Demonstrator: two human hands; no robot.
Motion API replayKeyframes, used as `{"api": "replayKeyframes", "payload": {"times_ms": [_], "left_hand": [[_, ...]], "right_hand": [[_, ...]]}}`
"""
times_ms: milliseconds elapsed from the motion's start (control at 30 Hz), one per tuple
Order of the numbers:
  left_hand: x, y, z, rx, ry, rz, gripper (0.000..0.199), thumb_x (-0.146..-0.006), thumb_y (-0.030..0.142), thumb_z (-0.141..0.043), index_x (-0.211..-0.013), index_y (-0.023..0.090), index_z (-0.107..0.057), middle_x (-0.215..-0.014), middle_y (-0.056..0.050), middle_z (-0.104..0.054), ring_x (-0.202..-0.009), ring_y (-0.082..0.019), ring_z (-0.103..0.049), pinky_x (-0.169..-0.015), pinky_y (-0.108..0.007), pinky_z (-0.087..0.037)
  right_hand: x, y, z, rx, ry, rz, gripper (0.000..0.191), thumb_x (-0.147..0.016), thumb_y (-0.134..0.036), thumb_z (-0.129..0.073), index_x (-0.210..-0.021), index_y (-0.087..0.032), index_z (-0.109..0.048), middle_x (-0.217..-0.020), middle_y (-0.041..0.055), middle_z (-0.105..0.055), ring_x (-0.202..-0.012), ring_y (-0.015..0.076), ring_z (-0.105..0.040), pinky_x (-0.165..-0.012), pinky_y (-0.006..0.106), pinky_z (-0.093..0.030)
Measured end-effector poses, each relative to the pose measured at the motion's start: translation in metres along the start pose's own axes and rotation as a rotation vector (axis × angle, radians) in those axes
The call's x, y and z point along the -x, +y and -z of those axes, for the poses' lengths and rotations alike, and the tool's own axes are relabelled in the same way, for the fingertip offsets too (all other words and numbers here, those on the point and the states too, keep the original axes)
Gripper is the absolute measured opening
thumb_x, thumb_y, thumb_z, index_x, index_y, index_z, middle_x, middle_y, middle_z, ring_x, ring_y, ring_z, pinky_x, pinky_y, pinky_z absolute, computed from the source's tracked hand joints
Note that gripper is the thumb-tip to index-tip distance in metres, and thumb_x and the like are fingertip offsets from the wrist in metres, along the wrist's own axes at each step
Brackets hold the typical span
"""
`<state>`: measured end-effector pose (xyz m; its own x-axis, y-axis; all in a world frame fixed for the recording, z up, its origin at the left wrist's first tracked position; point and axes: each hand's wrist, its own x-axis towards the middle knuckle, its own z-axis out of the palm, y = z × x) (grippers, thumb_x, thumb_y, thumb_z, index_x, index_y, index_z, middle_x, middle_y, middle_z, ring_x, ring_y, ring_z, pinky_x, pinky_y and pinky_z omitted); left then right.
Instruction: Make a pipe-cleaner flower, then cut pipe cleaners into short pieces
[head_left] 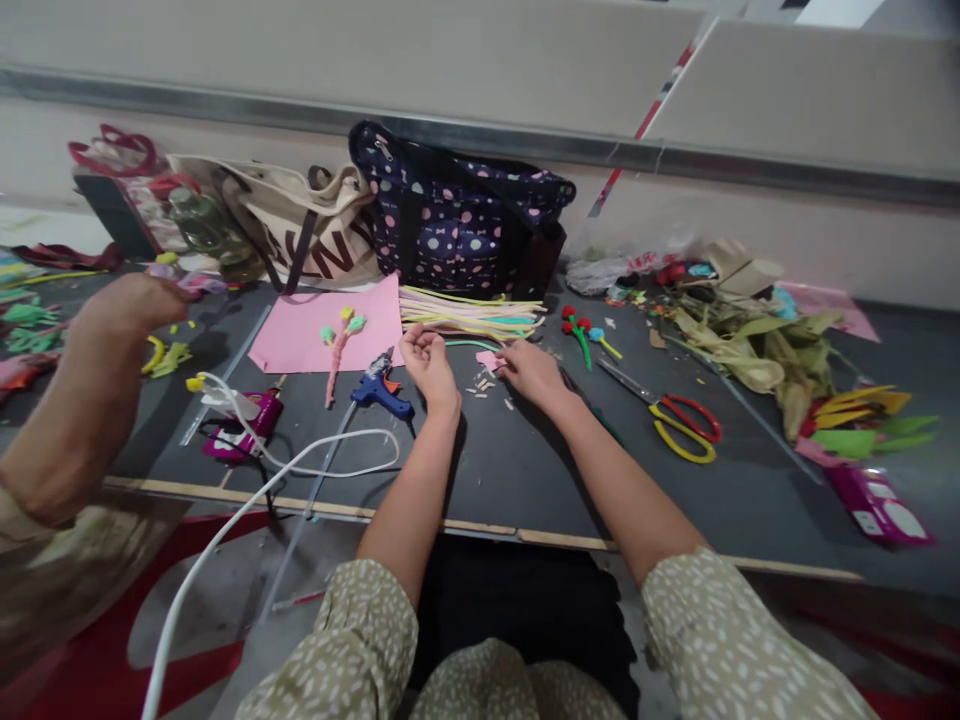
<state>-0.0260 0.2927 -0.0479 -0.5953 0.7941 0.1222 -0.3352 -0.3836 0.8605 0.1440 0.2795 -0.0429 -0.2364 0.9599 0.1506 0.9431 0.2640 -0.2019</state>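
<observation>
My left hand [430, 366] is raised over the table with its fingers curled in. What it holds, if anything, is hidden. A thin green strand [469, 345] runs to the right from beside it. My right hand [534, 372] has its fingertips closed on the edge of a small pink scrap [487, 360] on the tabletop. Several pale cut bits [480, 386] lie between my hands. Behind them stretches a bundle of pipe cleaners [472, 312] in yellow, pink and green. A blue glue gun [381, 390] rests left of my left hand.
Pink paper [300, 335] carries a pipe-cleaner flower [339, 360]. Scissors [686, 428] and a red-topped pipe-cleaner flower [577, 335] lie at right, beside dried husks [727, 340]. A white cable [225, 520] crosses the front edge. Another person's arm [82, 400] reaches in from the left. Bags [465, 220] stand behind.
</observation>
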Motion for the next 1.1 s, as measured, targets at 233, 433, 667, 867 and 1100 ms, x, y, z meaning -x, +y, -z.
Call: {"api": "replayKeyframes", "payload": {"times_ms": [233,433,667,867,1100], "left_hand": [[0.002,0.002,-0.002,-0.009,-0.064,0.128,0.028,-0.077,0.022,-0.065,-0.102,0.019,-0.051,-0.074,0.003,-0.05,-0.061,-0.008,-0.046,-0.059,-0.02,-0.037],[0.016,0.005,-0.004,-0.147,-0.266,0.064,0.021,-0.082,0.034,-0.066,-0.096,0.02,-0.058,-0.08,0.0,-0.057,-0.072,-0.012,-0.054,-0.069,-0.024,-0.043],[0.027,0.024,-0.004,-0.249,-0.312,-0.186,0.031,-0.087,0.045,-0.061,-0.105,0.019,-0.06,-0.084,-0.002,-0.06,-0.076,-0.014,-0.057,-0.074,-0.026,-0.045],[0.026,0.023,-0.003,-0.287,-0.288,-0.248,0.033,-0.089,0.049,-0.058,-0.101,0.018,-0.061,-0.077,-0.001,-0.058,-0.067,-0.012,-0.054,-0.068,-0.026,-0.045],[0.034,0.038,0.001,-0.377,-0.234,-0.564,0.032,-0.094,0.042,-0.049,-0.107,0.016,-0.062,-0.09,-0.007,-0.063,-0.082,-0.017,-0.059,-0.078,-0.033,-0.048]], "right_hand": [[-0.013,-0.003,-0.006,0.067,-0.084,0.111,0.022,-0.093,-0.026,-0.052,-0.09,-0.02,-0.074,-0.1,0.012,-0.067,-0.096,0.0259,-0.058,-0.073,0.031,-0.042],[0.001,-0.008,0.004,0.176,0.078,0.133,0.033,-0.099,-0.028,-0.04,-0.098,-0.015,-0.071,-0.102,0.0157,-0.066,-0.1,0.0264,-0.056,-0.076,0.033,-0.041],[-0.002,-0.028,0.019,0.001,0.125,0.124,0.027,-0.096,-0.035,-0.049,-0.093,-0.02,-0.071,-0.095,0.0091,-0.07,-0.091,0.0229,-0.06,-0.07,0.03,-0.04],[-0.009,-0.053,0.016,-0.256,0.197,0.012,0.024,-0.093,-0.031,-0.05,-0.09,-0.018,-0.07,-0.085,0.0076,-0.07,-0.076,0.0206,-0.061,-0.066,0.029,-0.04],[-0.023,-0.08,0.003,-0.721,0.121,0.108,0.021,-0.086,-0.029,-0.05,-0.087,-0.019,-0.068,-0.089,0.0055,-0.07,-0.081,0.0207,-0.06,-0.072,0.032,-0.048]]}}
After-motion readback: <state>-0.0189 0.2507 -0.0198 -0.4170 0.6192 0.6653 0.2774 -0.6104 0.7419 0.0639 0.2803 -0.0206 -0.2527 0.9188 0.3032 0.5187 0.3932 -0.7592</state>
